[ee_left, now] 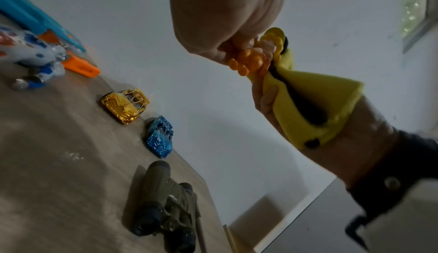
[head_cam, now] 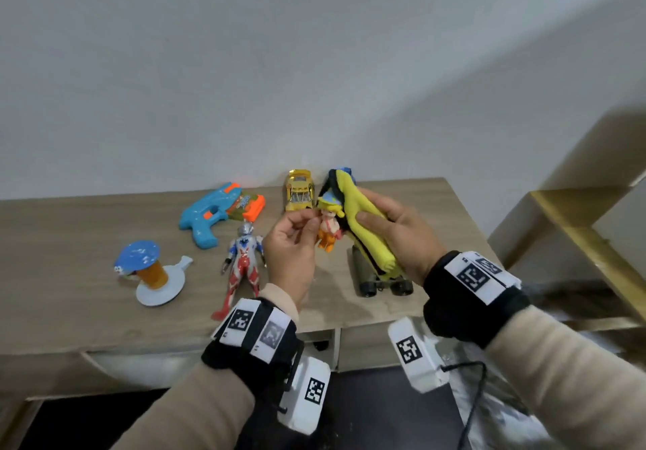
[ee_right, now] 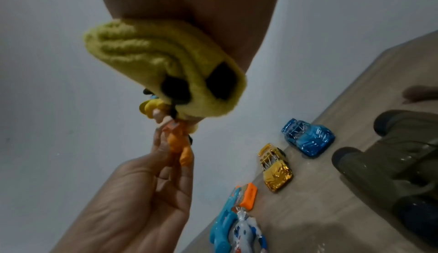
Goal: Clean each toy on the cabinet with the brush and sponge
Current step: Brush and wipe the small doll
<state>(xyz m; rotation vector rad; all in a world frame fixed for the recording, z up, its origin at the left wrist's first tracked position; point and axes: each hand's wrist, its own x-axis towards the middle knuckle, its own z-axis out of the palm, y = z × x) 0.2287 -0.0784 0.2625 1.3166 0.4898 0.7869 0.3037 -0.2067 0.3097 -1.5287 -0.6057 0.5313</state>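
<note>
Above the wooden cabinet top (head_cam: 70, 239), my left hand (head_cam: 297, 239) pinches a small orange figure with yellow hair and a blue hat (head_cam: 328, 222), also visible as the figure (ee_left: 249, 60) and the figure (ee_right: 177, 141). My right hand (head_cam: 395, 236) grips a folded yellow sponge with a black side (head_cam: 363, 225), pressed against the figure's right side. The sponge (ee_left: 315, 105) is folded in the left wrist view, and the sponge (ee_right: 161, 62) fills the upper right wrist view. No brush is visible.
On the cabinet lie a blue and orange water gun (head_cam: 213, 211), a red, blue and silver hero figure (head_cam: 243, 264), a gold car (head_cam: 299, 190), a blue car (ee_left: 160, 137), an olive military vehicle (head_cam: 381, 278) and a blue-capped orange toy on a white base (head_cam: 150, 271). A wooden shelf (head_cam: 576, 222) stands right.
</note>
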